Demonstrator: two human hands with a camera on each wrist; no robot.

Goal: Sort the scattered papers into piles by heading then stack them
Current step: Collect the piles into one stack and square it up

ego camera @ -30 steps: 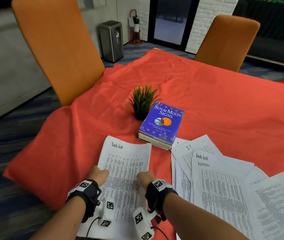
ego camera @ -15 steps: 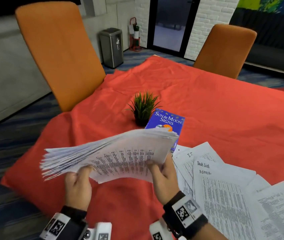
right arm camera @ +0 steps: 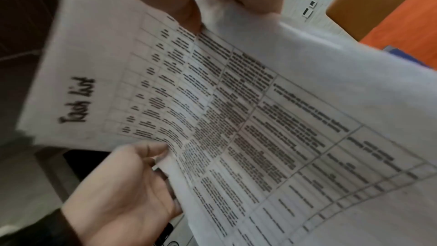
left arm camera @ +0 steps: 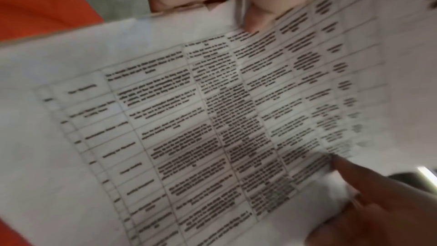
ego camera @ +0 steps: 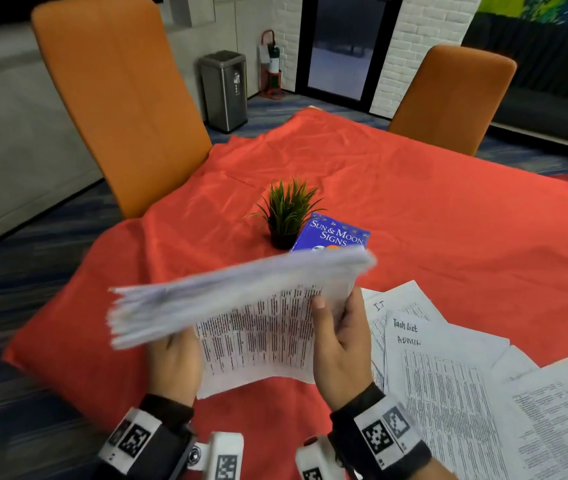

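Observation:
I hold a stack of printed papers [ego camera: 258, 306] in the air above the red tablecloth [ego camera: 449, 237], its long edge tilted up to the right and blurred. My left hand [ego camera: 175, 362] grips the stack's left part from below. The right hand [ego camera: 339, 334] pinches its right edge, thumb on the printed face. In the right wrist view the top sheet [right arm camera: 236, 119] bears the handwritten heading "Task List" and my thumb [right arm camera: 187, 14] presses on it. A table of text [left arm camera: 212, 119] fills the left wrist view. Loose sheets [ego camera: 449, 393] lie spread at the right, one headed "Task List ADMIN".
A small potted plant [ego camera: 287, 213] and a blue book [ego camera: 336, 233] sit on the table behind the stack. Two orange chairs [ego camera: 120, 109] [ego camera: 449, 98] stand at the far sides. A metal bin [ego camera: 225, 88] stands on the floor beyond.
The stack lay flat under both hands a second ago. Both hands took hold of it and lifted it, and it has since shifted to the right and is still moving.

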